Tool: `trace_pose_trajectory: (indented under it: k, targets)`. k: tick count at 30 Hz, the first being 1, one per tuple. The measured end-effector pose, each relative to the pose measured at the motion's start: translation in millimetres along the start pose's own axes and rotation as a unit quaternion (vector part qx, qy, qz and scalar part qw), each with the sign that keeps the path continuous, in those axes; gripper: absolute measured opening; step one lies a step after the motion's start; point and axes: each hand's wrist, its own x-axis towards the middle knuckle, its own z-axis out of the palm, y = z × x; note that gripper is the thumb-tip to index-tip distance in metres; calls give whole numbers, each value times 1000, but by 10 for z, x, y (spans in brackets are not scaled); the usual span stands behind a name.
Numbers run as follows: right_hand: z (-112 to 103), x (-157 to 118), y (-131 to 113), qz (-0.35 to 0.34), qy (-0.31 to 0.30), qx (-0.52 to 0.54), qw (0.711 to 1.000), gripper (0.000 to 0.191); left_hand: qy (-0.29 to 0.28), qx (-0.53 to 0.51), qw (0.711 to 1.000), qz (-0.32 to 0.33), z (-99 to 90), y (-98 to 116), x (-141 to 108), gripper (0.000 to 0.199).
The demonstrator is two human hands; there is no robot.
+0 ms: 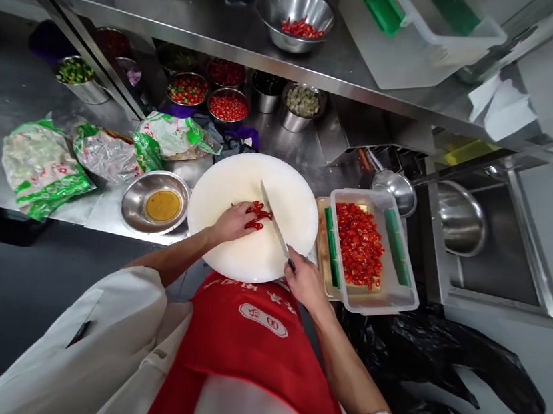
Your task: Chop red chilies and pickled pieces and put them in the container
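Several red chili peppers lie on a round white cutting board. My left hand is closed over their left ends, pressing them to the board. In my right hand is the dark handle of a kitchen knife; its blade points up and left across the board, just right of the peppers. To the right of the board, a clear plastic tub with green latches holds chopped red chilies.
A steel bowl of brown liquid and plastic bags sit left of the board. Metal pots of chopped ingredients line the back below a steel shelf. A ladle and a sink are at the right.
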Motion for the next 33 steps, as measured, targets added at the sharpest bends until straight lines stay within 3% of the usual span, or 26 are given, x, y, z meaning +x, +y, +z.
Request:
trace_pose_trajectory:
  k: [3,6,12,17,22,26,29,33]
  targets:
    - [-16,16,-7,-29,-7,25,999,49,12,3,1000,10,-19,-88,-35,32]
    - [-47,43,8,-16,0,14,1000,50,26,9,1000,12,-59,-187,-99,32]
    - [-71,104,-65,-57,-41,19,997,48,-37,28,997,59,-168,-216,-102,22]
    - [-195,108,-124,-27,-30,-20,999,42,-36,13,997,65,-237,-198,-94,21]
    - [-416,-14,-242,-31,-92,-96,991,25,-50,17,993,104,-244,-246,-46,21]
    - [-479,-65,-314,-32,-125,-142,981,21,-52,0,995,88,-193,-245,2,19]
    - [-341,132,-411,-23,-143,-150,978,21,-44,-16,996,70,-165,-226,2,17]
    - [-102,601,-623,3,-126,-161,979,25,-44,-32,996,75,-151,-216,-37,19]
